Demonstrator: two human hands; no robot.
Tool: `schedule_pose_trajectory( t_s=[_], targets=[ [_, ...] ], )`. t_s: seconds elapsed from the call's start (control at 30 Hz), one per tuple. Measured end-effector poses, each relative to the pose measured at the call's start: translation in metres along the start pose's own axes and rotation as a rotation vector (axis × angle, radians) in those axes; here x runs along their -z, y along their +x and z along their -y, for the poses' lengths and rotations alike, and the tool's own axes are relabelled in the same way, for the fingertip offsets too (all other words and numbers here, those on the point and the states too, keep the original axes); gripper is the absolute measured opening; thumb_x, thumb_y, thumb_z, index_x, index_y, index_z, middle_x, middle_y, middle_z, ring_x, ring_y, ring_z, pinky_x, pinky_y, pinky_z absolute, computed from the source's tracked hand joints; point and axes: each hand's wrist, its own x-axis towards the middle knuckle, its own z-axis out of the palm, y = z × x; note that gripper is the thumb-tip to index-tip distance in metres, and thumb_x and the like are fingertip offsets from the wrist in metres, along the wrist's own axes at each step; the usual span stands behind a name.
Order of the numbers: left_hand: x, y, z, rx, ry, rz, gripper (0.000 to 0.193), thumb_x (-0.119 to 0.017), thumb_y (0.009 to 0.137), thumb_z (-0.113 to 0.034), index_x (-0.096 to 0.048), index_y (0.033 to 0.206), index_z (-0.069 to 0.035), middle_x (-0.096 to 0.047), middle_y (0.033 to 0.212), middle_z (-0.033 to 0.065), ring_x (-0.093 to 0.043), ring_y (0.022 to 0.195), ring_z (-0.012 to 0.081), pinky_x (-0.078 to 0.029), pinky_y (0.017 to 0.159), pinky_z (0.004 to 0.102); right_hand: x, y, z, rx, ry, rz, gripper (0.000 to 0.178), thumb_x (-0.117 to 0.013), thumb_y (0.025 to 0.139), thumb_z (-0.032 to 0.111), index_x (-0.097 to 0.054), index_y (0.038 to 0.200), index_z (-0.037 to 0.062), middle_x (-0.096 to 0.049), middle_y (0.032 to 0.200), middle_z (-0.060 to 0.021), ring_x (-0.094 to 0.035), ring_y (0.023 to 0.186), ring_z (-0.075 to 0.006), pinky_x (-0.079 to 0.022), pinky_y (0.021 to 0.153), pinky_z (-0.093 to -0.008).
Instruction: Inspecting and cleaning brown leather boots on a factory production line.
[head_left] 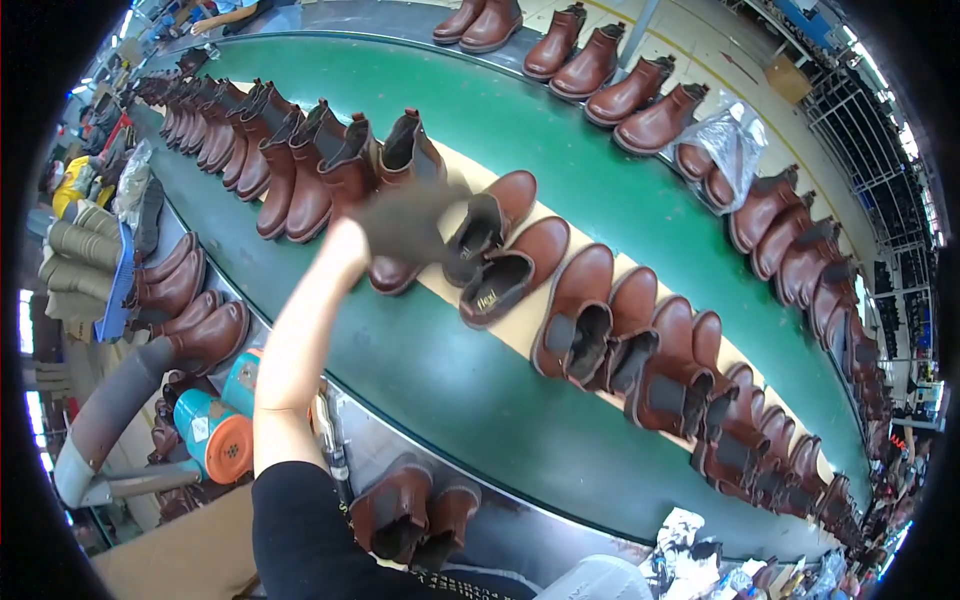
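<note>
My left forearm reaches up over the conveyor, and my left hand (pixel 410 215) is a dark grey blur, in a glove or cloth that I cannot tell apart. Motion smears its fingers, so what they hold cannot be made out. Partly behind it stands a brown ankle boot (pixel 393 274). Just right of it sits a pair of brown boots, the farther boot (pixel 516 198) and the nearer boot (pixel 540 245), toes pointing away and dark openings toward me. Another upright brown boot (pixel 410 150) rises just beyond the hand. My right hand is out of view.
A green conveyor belt (pixel 450 400) carries rows of brown boots on a tan strip. More boots (pixel 655 120) line its far ledge, one pair under clear plastic. Near me are a boot pair (pixel 405 515), a teal-and-orange canister (pixel 215 435), a grey duct (pixel 110 415) and a blue crate (pixel 118 290).
</note>
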Motion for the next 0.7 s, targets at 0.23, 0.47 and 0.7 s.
schedule_pose_trajectory(
  t_s=[0.23,0.47,0.7],
  targets=[
    [-0.064,-0.018,-0.073,0.333,0.215,0.092,0.024,-0.064,0.072,-0.019,-0.066,0.089,-0.003,-0.063,0.091,0.0207,-0.064,0.079,0.0366,-0.051,0.067,0.0458,0.020,0.004,-0.052,0.064,0.131,-0.024,0.031,-0.069,0.080,0.009,-0.058,0.107,-0.0023,-0.061,0.092,-0.0047,-0.056,0.078,-0.0132,-0.046,0.069,-0.0275],
    [0.016,-0.093,-0.258,-0.237,0.459,-0.231,0.006,-0.060,0.067,-0.011,-0.065,0.070,-0.008,-0.059,0.080,0.0062,-0.058,0.085,0.0240,-0.048,0.068,0.0358,-0.011,-0.100,0.045,0.235,-0.850,-0.548,0.069,-0.075,0.070,0.034,-0.048,0.122,-0.0026,-0.048,0.118,-0.0250,-0.046,0.108,-0.0391,-0.035,0.094,-0.0486],
    [-0.053,-0.219,-0.426,-0.423,0.217,-0.113,0.009,-0.057,0.064,-0.013,-0.058,0.069,-0.006,-0.052,0.082,0.0070,-0.052,0.076,0.0228,-0.046,0.064,0.0340,-0.084,-0.152,0.122,0.603,0.186,0.468,0.045,-0.046,0.093,0.018,-0.039,0.134,0.0022,-0.042,0.135,-0.0156,-0.039,0.124,-0.0274,-0.029,0.104,-0.0356]
  ],
)
